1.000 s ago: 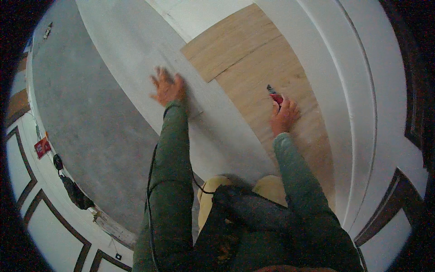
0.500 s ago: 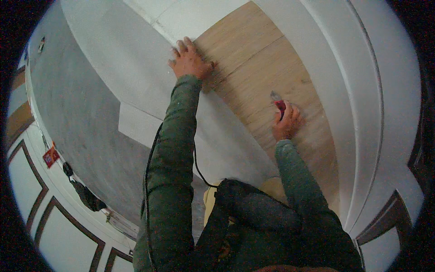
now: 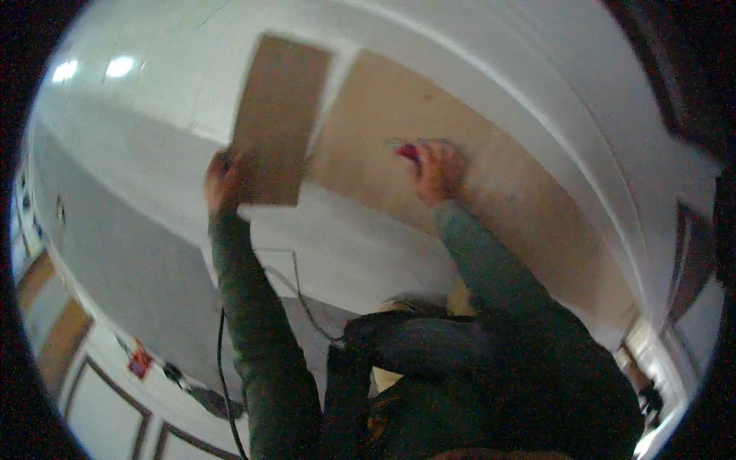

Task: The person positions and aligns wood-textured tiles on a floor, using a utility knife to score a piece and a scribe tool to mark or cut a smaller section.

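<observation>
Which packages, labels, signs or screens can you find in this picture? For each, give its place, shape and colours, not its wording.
Small red tag or label: lower left, at the foot of the white panelled wall; roughly square, red with pale marks, blurred.
No packages or screens in view.

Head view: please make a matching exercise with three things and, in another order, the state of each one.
Things:
1. left hand
2. right hand
3. laid wood flooring

States:
A. lies flat beside the white underlay
B. lifts a loose brown plank by its near end
C. rests on the floor, closed on a small red tool

Pairs: 1-B, 2-C, 3-A
</observation>
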A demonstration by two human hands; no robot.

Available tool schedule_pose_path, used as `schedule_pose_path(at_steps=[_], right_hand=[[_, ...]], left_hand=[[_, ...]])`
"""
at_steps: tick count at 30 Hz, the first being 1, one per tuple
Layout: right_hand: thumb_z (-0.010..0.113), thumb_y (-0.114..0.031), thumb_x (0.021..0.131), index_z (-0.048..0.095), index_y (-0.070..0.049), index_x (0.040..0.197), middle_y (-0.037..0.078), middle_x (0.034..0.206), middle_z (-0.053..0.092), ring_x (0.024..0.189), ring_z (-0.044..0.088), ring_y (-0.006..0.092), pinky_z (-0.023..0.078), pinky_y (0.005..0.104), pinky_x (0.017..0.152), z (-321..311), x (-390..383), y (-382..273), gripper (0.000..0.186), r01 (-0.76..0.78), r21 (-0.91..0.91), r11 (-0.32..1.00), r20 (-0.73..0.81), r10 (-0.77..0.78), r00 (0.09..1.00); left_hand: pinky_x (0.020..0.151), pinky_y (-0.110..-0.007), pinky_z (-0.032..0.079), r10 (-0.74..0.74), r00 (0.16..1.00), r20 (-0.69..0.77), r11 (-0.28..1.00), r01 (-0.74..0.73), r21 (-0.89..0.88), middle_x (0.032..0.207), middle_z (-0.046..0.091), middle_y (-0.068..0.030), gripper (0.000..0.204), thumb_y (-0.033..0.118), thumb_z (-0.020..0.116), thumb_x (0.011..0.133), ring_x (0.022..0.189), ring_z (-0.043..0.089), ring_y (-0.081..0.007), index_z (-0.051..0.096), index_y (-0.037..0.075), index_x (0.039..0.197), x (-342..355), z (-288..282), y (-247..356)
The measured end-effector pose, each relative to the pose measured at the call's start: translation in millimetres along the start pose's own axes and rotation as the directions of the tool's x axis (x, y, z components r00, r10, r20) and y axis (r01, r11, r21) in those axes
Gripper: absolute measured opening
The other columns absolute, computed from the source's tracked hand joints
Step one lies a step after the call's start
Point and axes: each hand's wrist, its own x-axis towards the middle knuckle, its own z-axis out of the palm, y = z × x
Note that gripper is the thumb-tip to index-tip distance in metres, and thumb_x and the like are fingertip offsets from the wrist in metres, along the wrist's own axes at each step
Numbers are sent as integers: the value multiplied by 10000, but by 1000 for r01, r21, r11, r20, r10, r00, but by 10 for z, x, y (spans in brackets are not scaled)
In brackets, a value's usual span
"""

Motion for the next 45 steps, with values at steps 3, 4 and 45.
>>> schedule_pose_path(at_steps=[3,4,45], right_hand=[[633,-332,810,569,-143,1193,97,1165,570,1125,501,342,330,589,956,-38,-2,72,432,12,29,999,-100,-9,995],[648,-306,798,558,-113,1208,125,1174,546,1148,470,349,316,554,993,-45,-75,215,462,21,48,999,-145,-14,989],[582,-293,898,438,2,1217,171,1249,483,1165,474,301,407,431,972,-612,-6021,4117,458,-770,560,306,-113,949,295]], left_hand=[[704,-332,530,-44,976,-215,996,26,-89,1084,630,-126,388,238,607,926,925,622,-215,527,-12,1211,-685,127,-138],[730,-347,529,-170,955,-244,943,86,-320,1082,623,-118,404,239,604,928,939,615,-213,506,-2,1237,-994,401,-238],[738,-379,518,184,767,-615,321,-638,-700,1157,591,-118,274,121,484,942,939,585,-251,545,4,1182,-3527,109,50]])
